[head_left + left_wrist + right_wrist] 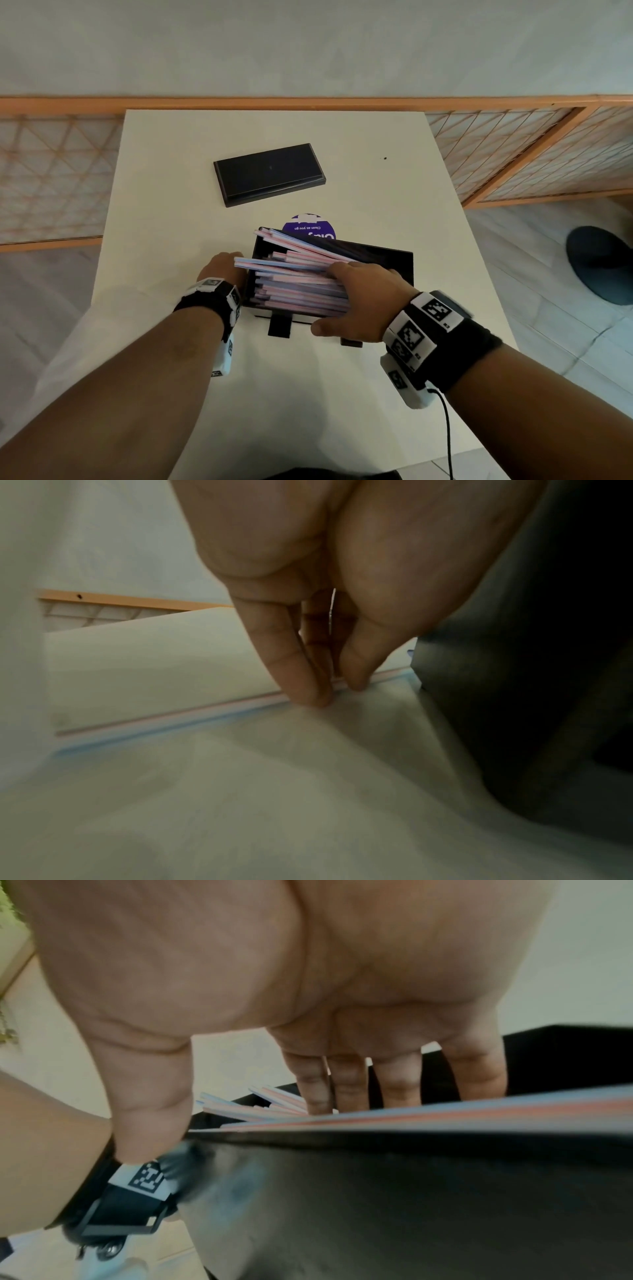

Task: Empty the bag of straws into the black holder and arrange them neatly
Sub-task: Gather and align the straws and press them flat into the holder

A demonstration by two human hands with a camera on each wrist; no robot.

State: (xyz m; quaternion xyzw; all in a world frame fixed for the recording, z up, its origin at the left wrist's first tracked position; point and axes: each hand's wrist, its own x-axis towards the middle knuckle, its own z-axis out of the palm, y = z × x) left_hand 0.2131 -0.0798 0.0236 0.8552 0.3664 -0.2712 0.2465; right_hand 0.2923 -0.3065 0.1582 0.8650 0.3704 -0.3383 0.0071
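Observation:
The black holder (383,257) stands mid-table, filled with pink-and-blue straws (294,284) that lie lengthwise, a few riding up over its left end. My right hand (363,298) lies over the straws' right ends. Its straight fingers (397,1080) press down on the straws (445,1110), and the thumb (150,1110) sits against the holder's near wall (411,1191). My left hand (222,267) is at the holder's left end. There its fingertips (315,693) pinch the zip edge of the clear bag (274,791), which lies flat on the table beside the holder (514,696).
The holder's black lid (269,173) lies flat on the white table (342,137) behind it, and a purple round sticker (308,224) shows just past the holder. The clear bag (102,315) spreads over the table's left edge. A wooden lattice screen (513,154) stands behind.

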